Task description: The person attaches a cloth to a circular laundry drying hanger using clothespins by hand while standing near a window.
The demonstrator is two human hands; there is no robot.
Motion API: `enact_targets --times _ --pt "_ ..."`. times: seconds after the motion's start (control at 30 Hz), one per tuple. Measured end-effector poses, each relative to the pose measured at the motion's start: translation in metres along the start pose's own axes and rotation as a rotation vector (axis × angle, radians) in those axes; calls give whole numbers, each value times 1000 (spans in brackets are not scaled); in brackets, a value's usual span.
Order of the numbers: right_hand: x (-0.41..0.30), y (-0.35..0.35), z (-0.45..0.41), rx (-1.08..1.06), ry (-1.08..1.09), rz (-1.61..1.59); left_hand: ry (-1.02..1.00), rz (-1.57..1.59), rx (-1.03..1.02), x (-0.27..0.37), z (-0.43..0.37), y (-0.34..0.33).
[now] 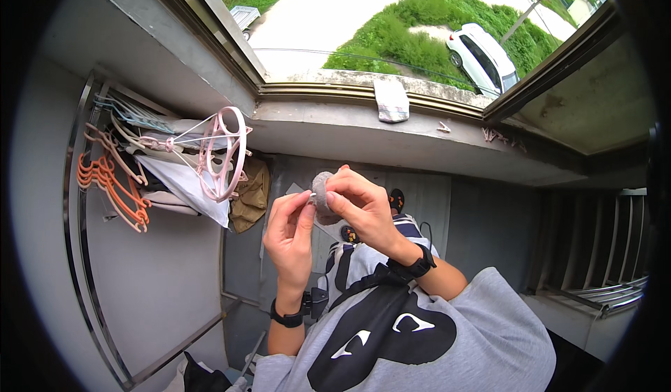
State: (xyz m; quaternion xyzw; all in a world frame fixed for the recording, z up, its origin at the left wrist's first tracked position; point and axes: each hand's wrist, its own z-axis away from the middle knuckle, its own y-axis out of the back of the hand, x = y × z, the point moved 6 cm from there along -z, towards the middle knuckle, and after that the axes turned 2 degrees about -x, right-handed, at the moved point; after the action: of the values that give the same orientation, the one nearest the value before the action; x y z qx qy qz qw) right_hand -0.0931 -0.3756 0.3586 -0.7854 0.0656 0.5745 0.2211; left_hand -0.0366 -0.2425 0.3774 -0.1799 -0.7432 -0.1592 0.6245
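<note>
Before my chest, my right hand pinches a fuzzy grey cloth piece between thumb and fingers. The cloth is bent into a thick band, possibly a sock; part of it is hidden behind the fingers. Right at its left edge, my left hand grips a small white piece between thumb and forefinger. I cannot tell whether this piece is attached to the cloth. Both hands are above the floor, close together.
A folded white cloth and pink clothespins lie on the windowsill. To the left, a metal rack carries orange hangers, clothes and a round pink drying hanger. A metal railing stands at right.
</note>
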Motion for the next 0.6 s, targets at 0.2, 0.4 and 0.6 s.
enact_targets --times 0.2,0.4,0.6 --pt "2 1 -1 -27 -3 -30 -96 -167 21 6 -3 0" --pt "15 5 -1 -157 -193 -116 -324 -569 -48 30 -4 -14" --pt "38 3 0 -181 -288 -355 -326 -681 -185 32 -9 -20"
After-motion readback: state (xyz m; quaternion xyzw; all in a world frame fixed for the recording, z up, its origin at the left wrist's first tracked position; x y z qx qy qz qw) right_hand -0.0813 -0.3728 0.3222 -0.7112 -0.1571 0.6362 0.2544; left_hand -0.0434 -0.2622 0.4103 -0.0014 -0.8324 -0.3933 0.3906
